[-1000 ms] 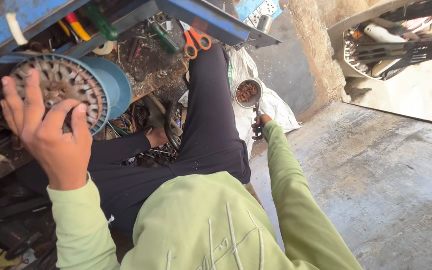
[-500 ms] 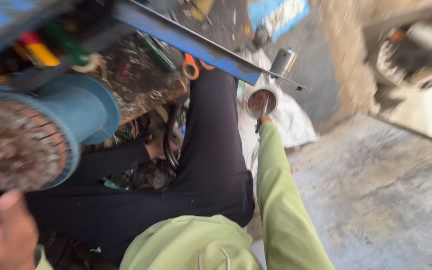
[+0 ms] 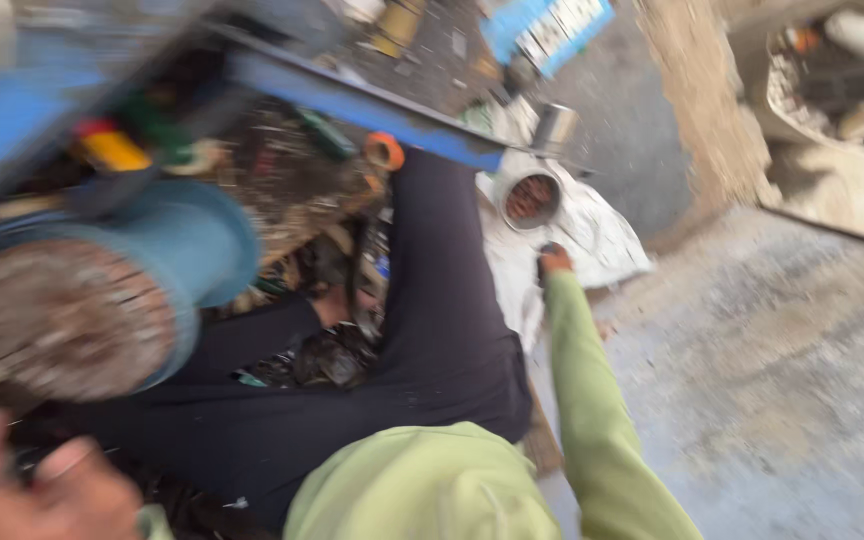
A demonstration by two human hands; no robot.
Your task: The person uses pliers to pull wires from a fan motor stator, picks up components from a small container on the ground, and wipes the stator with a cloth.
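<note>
My left hand is at the bottom left, blurred, and grips the lower edge of a blue round housing with a rusty grille face, held close to the camera. My right hand, in a light green sleeve, reaches out to a white cloth. Its fingers are curled just below a round metal tin that lies on the cloth. Blur hides whether it grips anything. My dark trouser legs stretch between the two hands.
A blue metal frame crosses the top, with orange-handled scissors, a yellow-handled tool and other greasy tools and parts beneath it. A small metal can stands behind the tin. Grey concrete floor spreads to the right.
The view has swung and blurred. The blue housing has come nearer and lower left, with my left hand now beneath it. My right hand stays by the tin.
</note>
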